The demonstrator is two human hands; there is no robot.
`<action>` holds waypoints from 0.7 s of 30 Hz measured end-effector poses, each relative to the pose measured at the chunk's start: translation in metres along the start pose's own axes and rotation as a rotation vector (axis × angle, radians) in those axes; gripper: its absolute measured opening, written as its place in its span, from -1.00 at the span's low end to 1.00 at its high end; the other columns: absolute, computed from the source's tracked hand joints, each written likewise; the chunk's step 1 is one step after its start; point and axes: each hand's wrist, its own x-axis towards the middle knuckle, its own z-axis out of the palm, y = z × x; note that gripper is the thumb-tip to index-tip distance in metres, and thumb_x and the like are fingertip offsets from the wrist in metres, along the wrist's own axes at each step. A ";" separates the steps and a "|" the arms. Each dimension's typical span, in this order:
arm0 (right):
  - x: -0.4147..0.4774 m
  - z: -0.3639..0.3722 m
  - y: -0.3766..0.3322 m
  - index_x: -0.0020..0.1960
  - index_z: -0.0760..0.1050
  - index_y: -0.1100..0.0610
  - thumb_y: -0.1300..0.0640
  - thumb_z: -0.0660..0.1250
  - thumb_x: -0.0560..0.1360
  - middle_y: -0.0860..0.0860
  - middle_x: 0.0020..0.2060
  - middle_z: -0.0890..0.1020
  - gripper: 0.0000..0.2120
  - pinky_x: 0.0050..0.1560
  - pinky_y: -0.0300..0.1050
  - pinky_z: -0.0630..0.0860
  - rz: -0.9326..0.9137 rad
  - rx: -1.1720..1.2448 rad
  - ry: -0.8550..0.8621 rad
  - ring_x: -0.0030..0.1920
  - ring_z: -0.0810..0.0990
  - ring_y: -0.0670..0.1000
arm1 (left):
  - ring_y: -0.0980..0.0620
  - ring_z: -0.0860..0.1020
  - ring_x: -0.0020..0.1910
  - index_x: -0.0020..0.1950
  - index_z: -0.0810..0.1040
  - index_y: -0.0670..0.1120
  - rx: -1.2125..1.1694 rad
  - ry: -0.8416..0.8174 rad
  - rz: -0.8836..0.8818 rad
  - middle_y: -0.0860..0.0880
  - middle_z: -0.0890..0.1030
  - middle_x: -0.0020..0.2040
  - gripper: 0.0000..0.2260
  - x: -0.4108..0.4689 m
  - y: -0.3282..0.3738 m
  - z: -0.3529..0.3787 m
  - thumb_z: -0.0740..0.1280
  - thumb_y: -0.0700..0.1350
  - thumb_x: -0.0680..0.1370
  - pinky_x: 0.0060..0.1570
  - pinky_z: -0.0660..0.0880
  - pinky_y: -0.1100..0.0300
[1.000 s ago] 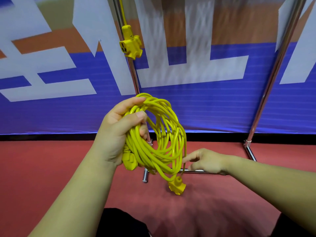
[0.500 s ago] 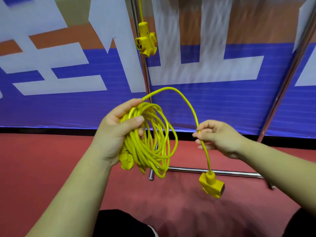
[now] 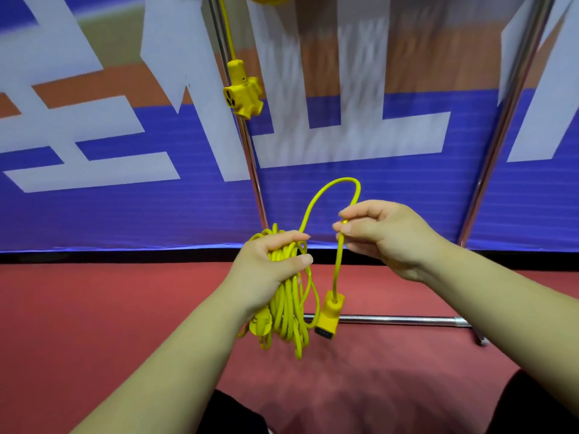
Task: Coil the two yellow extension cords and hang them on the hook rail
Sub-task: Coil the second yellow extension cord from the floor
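Within left hand [image 3: 266, 270], one coiled cord [image 3: 286, 314]

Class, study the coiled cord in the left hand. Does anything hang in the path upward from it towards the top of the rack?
Yes. The other cord's socket block dangles by the chrome pole, above and slightly left of the coil that the left hand grips. The hook rail itself is out of view.
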 end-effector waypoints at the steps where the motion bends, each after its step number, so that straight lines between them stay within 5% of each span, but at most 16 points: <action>1: 0.000 0.001 -0.001 -0.02 0.59 0.14 0.33 0.42 0.49 0.13 -0.05 0.73 -0.86 -0.14 -0.19 0.65 -0.009 0.026 0.020 -0.07 0.71 -0.02 | -0.06 0.55 -0.35 0.09 0.71 0.03 0.008 -0.012 0.001 -0.14 0.54 -0.28 -0.75 0.001 0.000 0.005 0.52 -0.24 0.47 -0.24 0.56 0.10; 9: -0.001 -0.001 -0.011 -0.12 0.53 0.13 0.35 0.47 0.45 0.10 -0.20 0.69 -0.83 -0.19 -0.20 0.64 -0.072 0.146 0.075 -0.23 0.69 0.03 | 0.09 0.49 -0.34 0.10 0.71 -0.03 0.157 -0.092 0.014 0.03 0.58 -0.32 -0.79 0.009 -0.010 0.038 0.53 -0.13 0.48 -0.19 0.46 0.23; 15: -0.002 -0.013 -0.016 -0.12 0.49 0.09 0.34 0.44 0.48 0.08 -0.17 0.65 -0.81 -0.06 -0.07 0.67 -0.078 0.137 0.077 -0.15 0.68 0.03 | 0.02 0.48 -0.32 -0.04 0.70 -0.04 0.183 -0.167 0.043 0.00 0.57 -0.33 -0.94 0.015 -0.011 0.057 0.50 -0.13 0.51 -0.17 0.45 0.10; 21: 0.010 -0.050 -0.015 -0.08 0.46 0.09 0.34 0.27 0.56 0.10 -0.19 0.55 -0.83 -0.01 0.07 0.63 0.077 0.084 0.187 -0.21 0.67 0.06 | -0.06 0.54 -0.40 0.28 0.61 0.12 0.101 -0.268 -0.009 -0.14 0.56 -0.33 -0.56 0.016 0.007 0.044 0.43 -0.33 0.52 -0.31 0.52 0.15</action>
